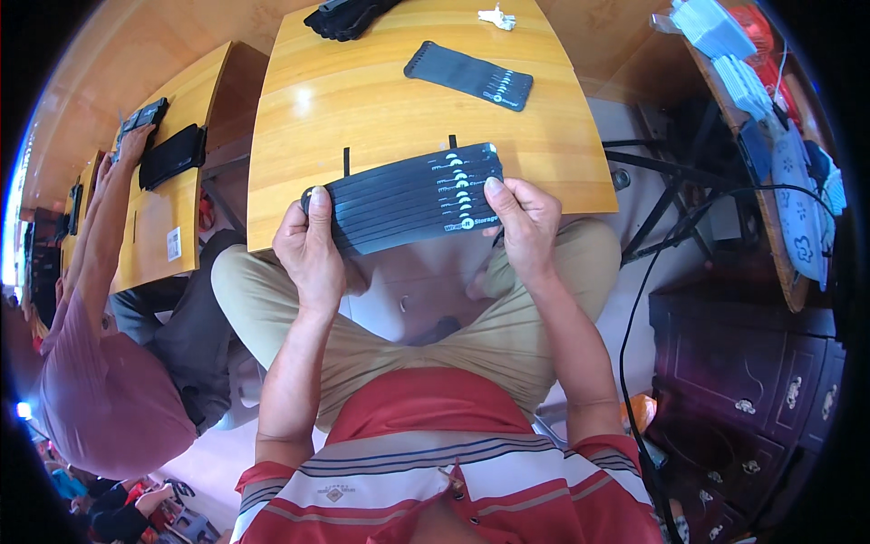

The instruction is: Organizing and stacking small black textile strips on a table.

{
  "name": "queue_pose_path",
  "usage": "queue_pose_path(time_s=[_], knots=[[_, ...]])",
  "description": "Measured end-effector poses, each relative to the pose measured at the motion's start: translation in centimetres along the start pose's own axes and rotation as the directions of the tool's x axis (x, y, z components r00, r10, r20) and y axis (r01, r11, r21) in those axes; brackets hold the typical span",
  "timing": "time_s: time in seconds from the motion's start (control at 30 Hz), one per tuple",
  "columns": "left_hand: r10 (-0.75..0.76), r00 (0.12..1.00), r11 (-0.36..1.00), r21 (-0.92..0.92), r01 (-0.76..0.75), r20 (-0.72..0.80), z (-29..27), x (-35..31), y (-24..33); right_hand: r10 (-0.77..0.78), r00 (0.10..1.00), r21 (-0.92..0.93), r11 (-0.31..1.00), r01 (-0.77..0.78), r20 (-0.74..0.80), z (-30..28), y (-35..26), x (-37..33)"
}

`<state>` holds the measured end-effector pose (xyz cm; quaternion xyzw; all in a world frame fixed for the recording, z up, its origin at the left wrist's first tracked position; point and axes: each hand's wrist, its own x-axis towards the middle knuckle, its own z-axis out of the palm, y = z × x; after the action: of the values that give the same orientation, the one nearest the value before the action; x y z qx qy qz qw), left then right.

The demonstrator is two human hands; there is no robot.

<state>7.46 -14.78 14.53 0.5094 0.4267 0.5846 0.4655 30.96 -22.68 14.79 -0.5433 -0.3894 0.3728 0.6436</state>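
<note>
hands clamp a fanned stack of black straps point(408, 198) at the counter's point(381, 100) near edge, left hand point(311, 252), right hand point(524, 227); a loosened thumb could let the fan slide apart.

I see a small white label point(174, 244) on the neighbouring tabletop point(163, 227) at left, rectangular, with dark print.

My left hand point(310, 247) and right hand point(524, 220) pinch a fanned row of black straps point(408, 198) at counter point(362, 100) edge; 1 more bundle point(468, 75) lies farther back.
</note>
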Motion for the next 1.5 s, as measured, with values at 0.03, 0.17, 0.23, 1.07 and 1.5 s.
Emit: queue_pose_path(time_s=[0.03,0.17,0.23,1.07,1.5], knots=[[0.000,1.000,1.000,-0.002,0.000,0.002,0.0,0.1,-0.2,0.003,1.000,-0.004,1.000,-0.003,-0.008,-0.1,0.3,0.0],[-0.057,0.998,0.998,-0.025,0.057,0.009,0.0,0.2,0.2,-0.047,0.999,-0.027,0.999,0.047,-0.001,-0.3,0.8,-0.5],[-0.104,0.994,0.990,-0.094,0.107,0.035,0.0,0.2,0.4,-0.020,0.999,-0.006,1.000,0.020,0.032,-0.7,1.0,-0.6],[-0.129,0.918,0.811,0.573,-0.121,0.376,12.7,14.9,-4.7,0.141,0.971,-0.452,0.866,-0.215,-0.191,-5.5,1.3,7.9],[-0.076,0.891,0.576,0.749,-0.328,0.448,14.3,16.6,-6.7,-0.016,0.995,-0.810,0.583,-0.070,-0.097,-5.2,2.0,9.5]])
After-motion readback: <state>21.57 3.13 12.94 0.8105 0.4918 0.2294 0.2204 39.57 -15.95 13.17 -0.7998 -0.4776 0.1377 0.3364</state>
